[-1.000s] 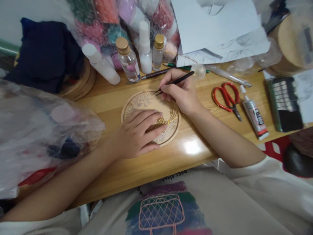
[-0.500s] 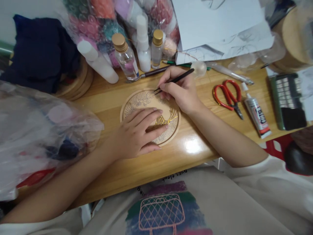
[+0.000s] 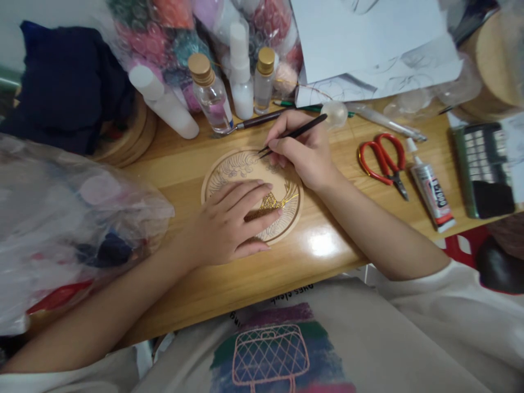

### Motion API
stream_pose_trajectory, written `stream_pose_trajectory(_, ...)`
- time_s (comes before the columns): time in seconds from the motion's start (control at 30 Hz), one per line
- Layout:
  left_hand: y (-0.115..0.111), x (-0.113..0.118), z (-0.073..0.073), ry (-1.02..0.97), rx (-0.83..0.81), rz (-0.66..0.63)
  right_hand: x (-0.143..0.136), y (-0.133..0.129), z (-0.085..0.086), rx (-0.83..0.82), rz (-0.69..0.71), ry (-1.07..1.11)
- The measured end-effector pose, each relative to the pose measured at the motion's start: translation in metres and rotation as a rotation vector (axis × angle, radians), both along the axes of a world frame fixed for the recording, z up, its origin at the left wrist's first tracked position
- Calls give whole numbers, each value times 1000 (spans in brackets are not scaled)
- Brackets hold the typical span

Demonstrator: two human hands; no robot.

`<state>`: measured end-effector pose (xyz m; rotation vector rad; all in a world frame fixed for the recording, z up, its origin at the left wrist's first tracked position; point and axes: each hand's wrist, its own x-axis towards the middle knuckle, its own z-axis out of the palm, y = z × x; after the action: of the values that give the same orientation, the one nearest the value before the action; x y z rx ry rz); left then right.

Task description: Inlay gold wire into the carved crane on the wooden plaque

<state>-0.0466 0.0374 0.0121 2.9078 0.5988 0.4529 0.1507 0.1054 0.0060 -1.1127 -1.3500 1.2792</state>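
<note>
A round wooden board (image 3: 282, 183) lies flat on the table, with fine dark wave-like lines drawn on it and a gold patterned figure (image 3: 270, 203) partly under my fingers. My left hand (image 3: 233, 218) rests on the board's left and lower part, palm down, fingers stretched out and spread. Between the thumb and fingers of my right hand (image 3: 301, 144) are black tweezers (image 3: 305, 128). Their thin tips point down-left at the drawn lines near the board's upper edge; whether they grip anything is too small to tell.
Red-handled pliers (image 3: 382, 161), a glue tube (image 3: 432, 194) and a dark green case (image 3: 483, 169) are on the right. Behind the board stand a cork-topped bottle (image 3: 210, 101), a spray bottle (image 3: 240, 82) and paper sheets (image 3: 372, 43). Clear plastic bags (image 3: 73, 202) cover the left.
Both hands hold nearly the same place. The tweezer tips look slightly closer together than before; the whole view has shifted a little.
</note>
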Motion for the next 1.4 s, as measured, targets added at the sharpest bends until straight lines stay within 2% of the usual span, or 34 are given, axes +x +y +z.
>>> stream_pose_trajectory(0.23, 0, 1, 0, -6, 32, 10, 3, 2, -5, 119, 84, 146)
stream_pose_trajectory(0.4, 1, 2, 0, -21, 26, 6, 1, 0, -1, 95, 61, 146)
stream_pose_trajectory(0.77, 0, 1, 1, -22, -6, 28, 0, -1, 2, -6, 2, -8)
stream_pose_trajectory(1.0, 1, 1, 1, -33, -1, 33, 2, 0, -2, 63, 43, 80)
stream_pose_trajectory(1.4, 1, 0, 1, -6, -6, 3, 0, -1, 4, 17, 16, 40)
